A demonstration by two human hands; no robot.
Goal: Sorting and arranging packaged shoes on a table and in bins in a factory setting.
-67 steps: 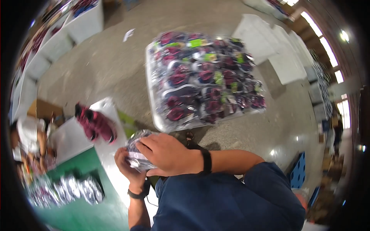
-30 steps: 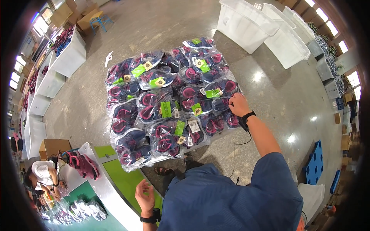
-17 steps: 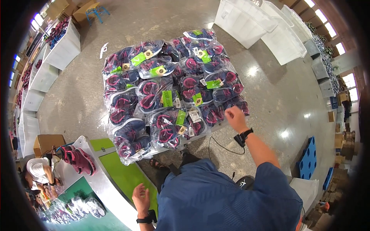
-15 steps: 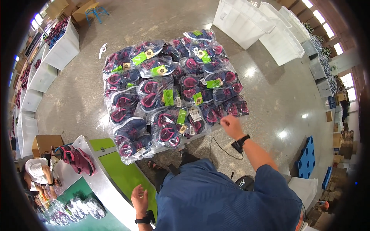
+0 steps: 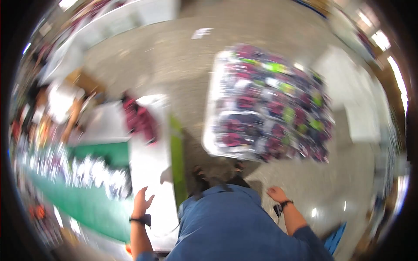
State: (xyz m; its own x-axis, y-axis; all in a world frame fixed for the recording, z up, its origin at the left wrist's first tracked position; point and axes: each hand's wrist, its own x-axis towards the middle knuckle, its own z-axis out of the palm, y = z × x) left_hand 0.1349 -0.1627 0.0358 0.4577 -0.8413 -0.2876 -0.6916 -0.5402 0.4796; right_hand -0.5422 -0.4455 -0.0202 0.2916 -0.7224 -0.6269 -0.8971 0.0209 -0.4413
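Note:
My left hand (image 5: 141,202) hangs over the white counter (image 5: 152,178), thumb and fingers apart, holding nothing. Just beyond it, bagged shoes (image 5: 115,182) in clear plastic lie along a green belt (image 5: 91,208). A pair of maroon shoes (image 5: 141,119) stands unbagged farther up the counter. My right hand (image 5: 276,194) is low beside my body, its fingers loosely bent and nothing visible in them. Ahead to the right is a big stack of bagged navy and pink shoes (image 5: 272,106) with green tags, apart from both hands. Motion blur softens the details.
At the far left a person in white (image 5: 63,102) works by the belt, near a cardboard box (image 5: 85,80). White bins (image 5: 150,13) line the back left, and more white bins (image 5: 363,100) stand at the right. A blue plastic piece (image 5: 334,238) is at lower right.
My view and body have turned left, so the shoe stack now appears farther right and the counter nearer the middle. My right hand has drawn back from the stack; my left is over the counter.

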